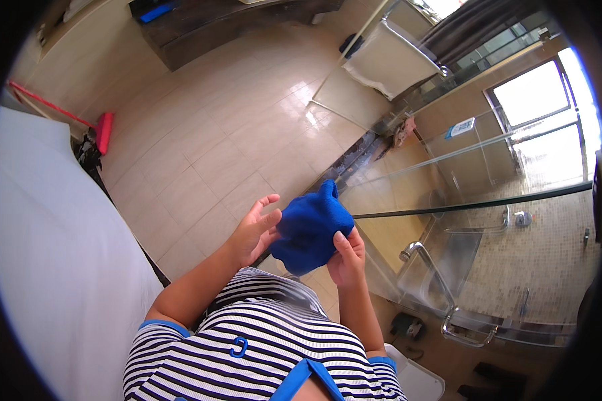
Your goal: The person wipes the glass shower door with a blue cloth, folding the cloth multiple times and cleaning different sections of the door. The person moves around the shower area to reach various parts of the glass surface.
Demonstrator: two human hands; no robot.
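A folded blue cloth (pixel 308 233) hangs in front of my body, near the centre of the view. My right hand (pixel 347 256) pinches its right side, with the thumb on top of the fabric. At the cloth's left edge is my left hand (pixel 258 231), palm turned inward and fingers apart; whether its lower fingers touch the cloth cannot be told. Close beyond my right hand stands a glass shower panel (pixel 481 200) with a dark edge and a metal handle (pixel 439 278).
A white-covered surface (pixel 55 240) lies along the left. Behind it a red broom (pixel 104 133) leans by the wall. A dark cabinet (pixel 180 35) stands at the top, and a white towel (pixel 388 60) hangs from a rail. Tiled floor (pixel 206 140) stretches ahead.
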